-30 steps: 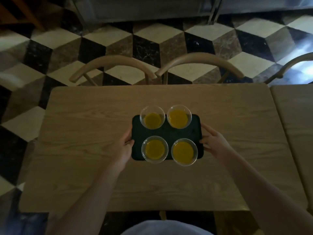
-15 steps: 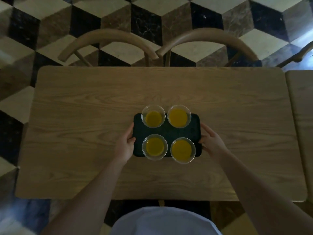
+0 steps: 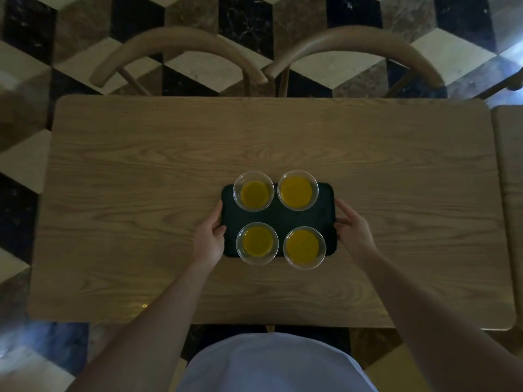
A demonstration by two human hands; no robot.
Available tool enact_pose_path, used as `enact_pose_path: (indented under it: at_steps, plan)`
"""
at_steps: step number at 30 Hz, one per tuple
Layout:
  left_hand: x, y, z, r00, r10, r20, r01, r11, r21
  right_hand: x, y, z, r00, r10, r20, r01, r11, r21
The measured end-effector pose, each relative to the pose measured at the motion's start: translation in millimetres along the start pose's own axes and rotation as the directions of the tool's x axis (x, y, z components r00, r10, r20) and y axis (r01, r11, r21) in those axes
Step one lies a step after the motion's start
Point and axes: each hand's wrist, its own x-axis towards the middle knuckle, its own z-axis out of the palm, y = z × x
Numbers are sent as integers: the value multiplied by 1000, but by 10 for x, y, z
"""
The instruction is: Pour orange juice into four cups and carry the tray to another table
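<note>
A dark rectangular tray [image 3: 278,219] lies on a wooden table [image 3: 141,193], slightly right of its middle. On the tray stand several clear cups [image 3: 253,191] of orange juice, in two rows of two. My left hand [image 3: 209,239] grips the tray's left edge, thumb over the rim. My right hand [image 3: 353,229] grips the right edge the same way. Whether the tray rests on the tabletop or hovers just above it, I cannot tell.
Two curved wooden chair backs [image 3: 181,52] [image 3: 353,49] stand at the table's far side. A second wooden table [image 3: 510,193] adjoins on the right. The floor [image 3: 25,80] has a black, cream and brown cube pattern.
The view has moved closer and tilted down, so the table fills more of the frame. Both hands stay on the tray's edges, and the tray sits slightly nearer the table's middle.
</note>
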Motion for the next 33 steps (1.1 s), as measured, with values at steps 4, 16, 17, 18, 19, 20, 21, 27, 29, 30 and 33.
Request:
enact_pose_path:
  at_steps: [4,16,17,18,19,20,21,27,29,30,33]
  plan:
    - [41,-25,-28,1000,-2,27,1,1000,12,-1,87,18,997,-70,-19,67,992,-110]
    - [80,-12,-8,1000,-13,-13,13,999,42,-28,80,57,989,-121,-80,104,976,-189]
    - [77,11,-13,1000,-6,-18,7,998,63,-39,63,69,989,-123,-87,105,975,-194]
    - [71,33,-21,1000,2,-21,0,996,84,-56,47,79,988,-126,-92,105,973,-207]
    - [65,52,-31,1000,11,-21,-9,995,104,-75,28,92,987,-131,-98,105,967,-230]
    - [59,65,-44,1000,22,-18,-20,992,122,-95,9,106,985,-139,-100,109,959,-261]
    - [57,75,-65,999,34,-13,-32,989,142,-115,-7,120,984,-149,-96,115,948,-298]
    - [48,109,-143,998,22,56,-35,970,239,-236,-46,225,984,-167,-67,126,906,-404]
    - [1,74,-137,997,48,65,-65,959,275,-314,25,256,982,-168,-81,123,909,-397]
    - [-37,57,-136,996,55,68,-72,958,278,-366,61,272,983,-157,-95,110,917,-384]
    - [-155,-62,-133,994,23,105,-50,963,264,-517,200,314,982,-134,-130,79,928,-365]
